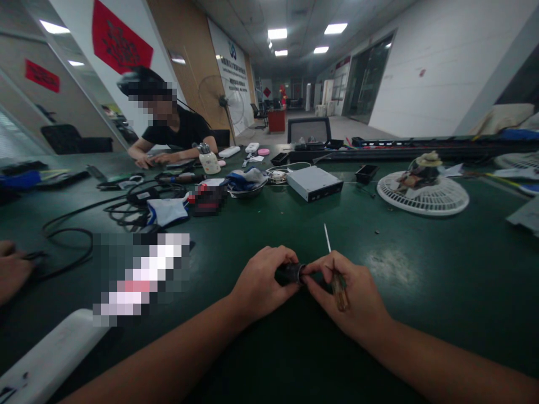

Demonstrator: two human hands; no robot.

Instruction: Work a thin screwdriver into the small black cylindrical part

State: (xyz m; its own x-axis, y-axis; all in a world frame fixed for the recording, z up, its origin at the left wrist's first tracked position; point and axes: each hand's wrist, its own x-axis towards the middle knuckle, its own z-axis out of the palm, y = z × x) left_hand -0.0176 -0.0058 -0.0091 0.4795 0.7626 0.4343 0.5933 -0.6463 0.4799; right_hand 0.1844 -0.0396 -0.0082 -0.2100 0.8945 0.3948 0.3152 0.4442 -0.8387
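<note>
My left hand (263,280) is closed around a short black cylinder (289,273), whose rimmed end faces right. In my right hand (357,294) a screwdriver (340,292) is held, its amber handle across the palm side and its thin metal shaft pointing away from me. The thumb and forefinger of that hand also meet at the cylinder's open end; whether they pinch a small part there I cannot make out. Both hands are just above the dark green table (269,359).
Beyond my hands lie a grey optical drive (315,180), a small black box (367,173) and a white fan grille (423,193) with a motor. A white power strip (54,353), cables (67,230) and another person's hand (14,272) are at left. A person (174,132) sits opposite.
</note>
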